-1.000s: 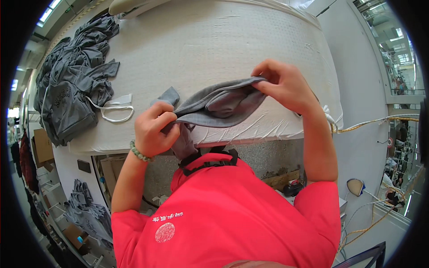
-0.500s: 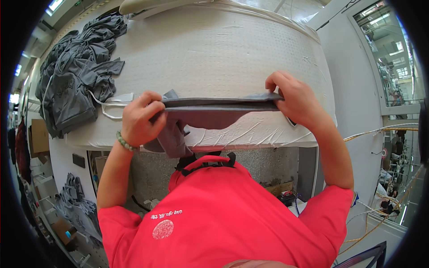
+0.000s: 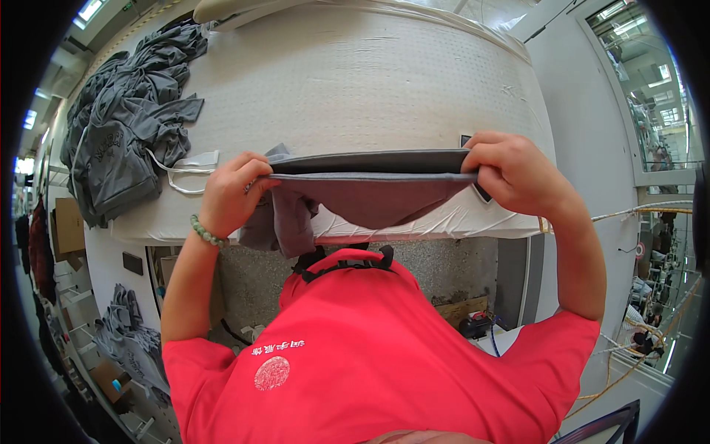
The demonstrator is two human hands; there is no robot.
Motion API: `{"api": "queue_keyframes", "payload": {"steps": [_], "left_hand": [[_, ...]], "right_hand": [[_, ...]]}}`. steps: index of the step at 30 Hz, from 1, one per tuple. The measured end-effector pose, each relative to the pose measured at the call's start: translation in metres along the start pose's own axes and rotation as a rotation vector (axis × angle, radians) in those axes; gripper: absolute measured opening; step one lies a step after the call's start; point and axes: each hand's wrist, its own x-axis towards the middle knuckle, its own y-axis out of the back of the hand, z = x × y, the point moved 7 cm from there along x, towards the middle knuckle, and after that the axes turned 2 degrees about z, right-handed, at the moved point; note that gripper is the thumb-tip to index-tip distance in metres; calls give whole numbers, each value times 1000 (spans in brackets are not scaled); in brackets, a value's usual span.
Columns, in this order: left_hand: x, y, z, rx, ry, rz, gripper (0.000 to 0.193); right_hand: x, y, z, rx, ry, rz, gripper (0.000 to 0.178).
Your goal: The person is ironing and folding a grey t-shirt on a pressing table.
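A grey garment (image 3: pixel 377 198) is stretched level between my two hands over the near edge of the white covered table (image 3: pixel 347 89). Its long double edge parts into an upper and a lower layer with a dark gap between. My left hand (image 3: pixel 231 189) pinches one end; loose folds of the cloth hang beside it. At the other end my right hand (image 3: pixel 510 169) grips the edge with fingers curled round it. Partly hidden behind that hand lies a dark, flat, phone-like object (image 3: pixel 482 194).
A heap of grey garments (image 3: pixel 126 126) covers the table's left end. Beside it lies a white strip with a cord (image 3: pixel 200 160). More grey clothing (image 3: pixel 127 333) is low on the left. Yellowish cables (image 3: pixel 629 212) run along the right, near a white cabinet with a window.
My right hand has moved slightly right and down, pulling the garment's edge wider. The gap between its layers has opened up, and its lower cloth hangs fuller.
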Motion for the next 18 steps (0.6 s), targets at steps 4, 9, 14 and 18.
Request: {"api": "queue_keyframes", "payload": {"steps": [4, 9, 14, 18], "left_hand": [[-19, -17, -29, -243, 265, 83, 14], [21, 28, -73, -243, 368, 164, 17], [54, 172, -12, 320, -165, 800, 16], [24, 46, -23, 545, -365, -168, 19]], "right_hand": [[12, -19, 32, -71, -131, -123, 14], [64, -23, 63, -425, -20, 99, 18], [85, 52, 26, -642, 52, 658, 14], [61, -58, 87, -470, -108, -209, 10]]}}
